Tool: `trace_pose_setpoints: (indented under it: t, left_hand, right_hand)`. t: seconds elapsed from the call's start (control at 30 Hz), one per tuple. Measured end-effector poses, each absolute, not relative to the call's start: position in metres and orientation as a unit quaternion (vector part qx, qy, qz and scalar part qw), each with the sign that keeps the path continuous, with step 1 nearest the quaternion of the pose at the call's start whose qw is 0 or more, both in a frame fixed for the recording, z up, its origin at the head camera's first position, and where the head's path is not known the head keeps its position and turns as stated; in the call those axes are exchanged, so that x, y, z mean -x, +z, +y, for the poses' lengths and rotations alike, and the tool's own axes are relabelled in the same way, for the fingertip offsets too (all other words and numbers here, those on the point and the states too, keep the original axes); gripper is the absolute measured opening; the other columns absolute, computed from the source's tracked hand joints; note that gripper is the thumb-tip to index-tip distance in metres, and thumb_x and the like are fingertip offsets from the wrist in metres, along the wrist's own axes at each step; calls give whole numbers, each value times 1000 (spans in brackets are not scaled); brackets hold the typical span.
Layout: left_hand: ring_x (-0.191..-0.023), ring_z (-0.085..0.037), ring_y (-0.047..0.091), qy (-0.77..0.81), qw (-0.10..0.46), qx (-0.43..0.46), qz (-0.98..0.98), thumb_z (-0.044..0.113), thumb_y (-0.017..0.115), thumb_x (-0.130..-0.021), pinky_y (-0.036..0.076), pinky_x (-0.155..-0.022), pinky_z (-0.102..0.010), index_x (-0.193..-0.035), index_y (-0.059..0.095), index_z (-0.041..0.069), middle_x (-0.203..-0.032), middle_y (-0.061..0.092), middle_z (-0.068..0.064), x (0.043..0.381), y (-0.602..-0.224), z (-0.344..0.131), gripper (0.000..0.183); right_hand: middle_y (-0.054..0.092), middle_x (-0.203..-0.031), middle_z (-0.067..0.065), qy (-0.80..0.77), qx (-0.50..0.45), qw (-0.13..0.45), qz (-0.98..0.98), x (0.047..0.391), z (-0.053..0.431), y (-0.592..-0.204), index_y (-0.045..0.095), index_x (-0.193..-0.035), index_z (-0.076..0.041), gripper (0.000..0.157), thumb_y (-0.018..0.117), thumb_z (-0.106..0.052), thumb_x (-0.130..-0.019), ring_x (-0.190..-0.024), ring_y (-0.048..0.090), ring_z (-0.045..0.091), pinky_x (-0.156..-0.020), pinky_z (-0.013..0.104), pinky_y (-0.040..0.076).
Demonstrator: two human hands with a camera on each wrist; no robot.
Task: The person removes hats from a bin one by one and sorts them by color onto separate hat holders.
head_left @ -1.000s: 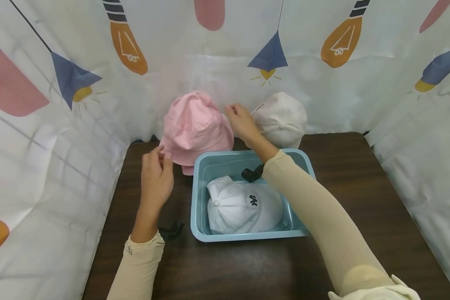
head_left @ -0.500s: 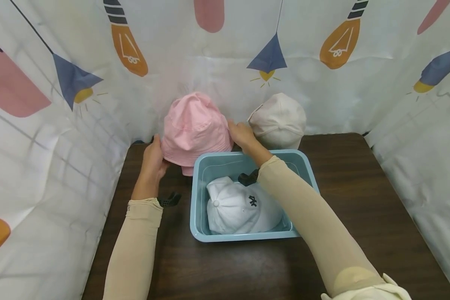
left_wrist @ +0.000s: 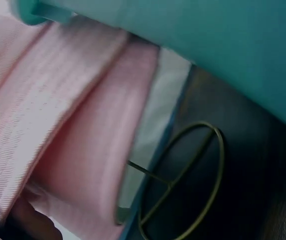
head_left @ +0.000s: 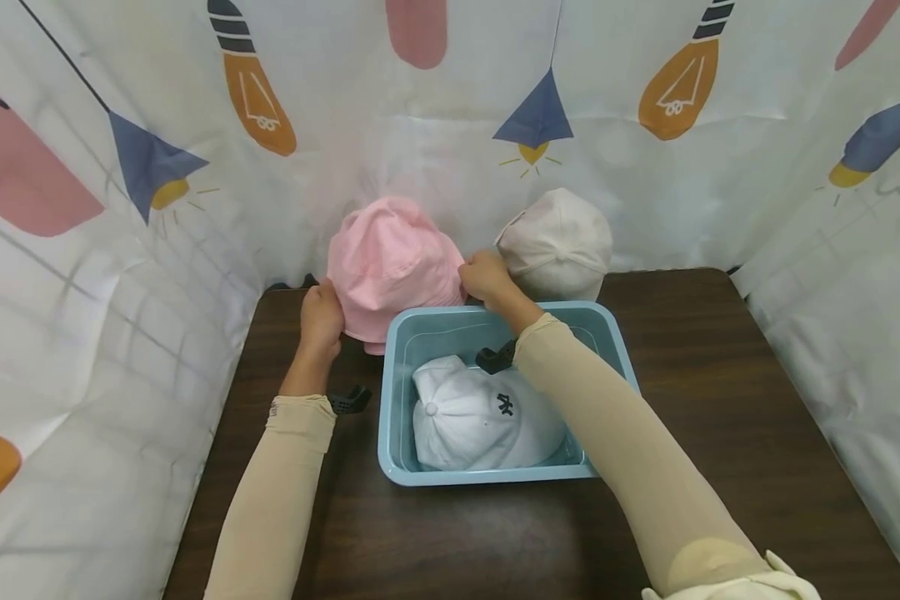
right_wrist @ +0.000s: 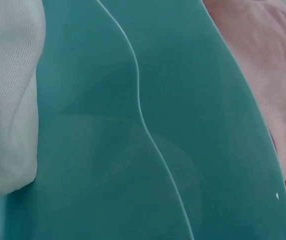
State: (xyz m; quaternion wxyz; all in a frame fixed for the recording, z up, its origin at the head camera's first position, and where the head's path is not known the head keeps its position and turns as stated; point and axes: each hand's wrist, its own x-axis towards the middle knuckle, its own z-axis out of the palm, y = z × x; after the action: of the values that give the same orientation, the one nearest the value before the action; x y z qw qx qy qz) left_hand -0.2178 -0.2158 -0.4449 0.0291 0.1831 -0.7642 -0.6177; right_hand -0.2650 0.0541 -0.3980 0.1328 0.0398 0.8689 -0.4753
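Note:
A pink bucket hat [head_left: 393, 262] sits at the back of the table, behind the blue tub. My left hand [head_left: 322, 319] grips its brim on the left side; the left wrist view shows fingers [left_wrist: 33, 220] around the brim edge [left_wrist: 38, 120]. On the right side my right hand [head_left: 486, 279] pinches the brim, its fingertips partly hidden in the head view. Just right of that hand stands a cream cap [head_left: 558, 246]. Inside the blue tub [head_left: 387, 400] lies a white cap [head_left: 480, 417] with a dark logo.
A thin round wire base [left_wrist: 218, 150] shows beside the pink hat in the left wrist view. The dark wooden table [head_left: 720, 400] extends on both sides of the tub. A white printed curtain [head_left: 450, 150] hangs right behind the hats.
Both hands have come to the pink hat's brim, the left moving up and inward, the right down slightly. The hat's crown has shifted and tilted a little; the tub and other caps stay put.

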Motion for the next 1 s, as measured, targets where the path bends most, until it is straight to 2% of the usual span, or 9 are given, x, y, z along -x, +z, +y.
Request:
trace_pose_setpoints:
  t: [0.13,0.2,0.27,0.37,0.43,0.57,0.7,0.83,1.0]
  left_hand:
    - [-108,-23,47,-589,37,-182,-786,39,23,-111,43,-93,-36,-131,51,-3,-118,50,-11,224,-449,-214,54]
    - [-106,-23,49,-575,39,-181,-797,35,25,-111,44,-90,-36,-128,54,-3,-119,52,-13,229,-449,-213,51]
    - [-99,-23,50,-565,39,-175,-806,31,29,-109,46,-81,-34,-121,57,-3,-113,53,-13,233,-450,-213,46]
    - [-93,-24,50,-553,33,-166,-816,28,34,-108,45,-72,-31,-118,57,-4,-110,54,-15,239,-454,-214,41]
    - [-98,-25,52,-547,20,-158,-822,27,36,-109,45,-75,-31,-122,57,-5,-117,56,-19,243,-457,-215,41]
    - [-116,-31,51,-531,-16,-144,-835,22,37,-110,48,-94,-40,-137,54,-5,-139,54,-25,248,-465,-216,42]
    - [-125,-32,48,-522,-45,-138,-840,12,39,-108,44,-108,-47,-142,50,-6,-147,50,-26,251,-475,-214,40]
    - [-126,-34,47,-528,-57,-136,-836,9,40,-106,42,-111,-50,-144,48,-7,-148,48,-26,250,-480,-214,41]
    - [-130,-37,46,-538,-63,-130,-831,12,39,-107,39,-114,-52,-145,46,-7,-151,45,-27,251,-482,-215,43]
  right_hand:
    - [49,-75,6,-429,-32,147,891,267,54,-395,52,-68,-8,28,46,-5,-94,-67,46,21,-53,27,37]
    - [53,-85,9,-415,-31,160,895,267,56,-393,60,-76,-4,21,48,-5,-93,-76,49,24,-57,29,39]
    - [55,-91,10,-404,-30,172,898,267,57,-391,66,-87,-1,15,52,-4,-90,-81,49,25,-60,30,41]
    - [56,-97,10,-392,-29,191,899,268,59,-388,70,-104,3,23,56,-2,-87,-83,49,26,-61,29,42]
    - [57,-97,9,-381,-24,200,902,269,59,-388,71,-108,4,26,56,-2,-88,-83,49,25,-60,28,43]
    - [58,-91,10,-361,-12,207,909,269,56,-390,72,-96,3,22,52,-5,-94,-78,52,24,-59,27,41]
    - [58,-93,11,-333,19,201,921,265,55,-394,64,-81,-2,23,49,-10,-97,-81,51,24,-63,28,41]
    - [57,-95,12,-311,42,195,929,260,53,-395,55,-75,-7,23,50,-12,-97,-82,50,25,-65,29,40]
    - [59,-95,13,-301,45,189,934,259,53,-395,53,-72,-9,24,50,-14,-95,-81,50,25,-65,30,41]
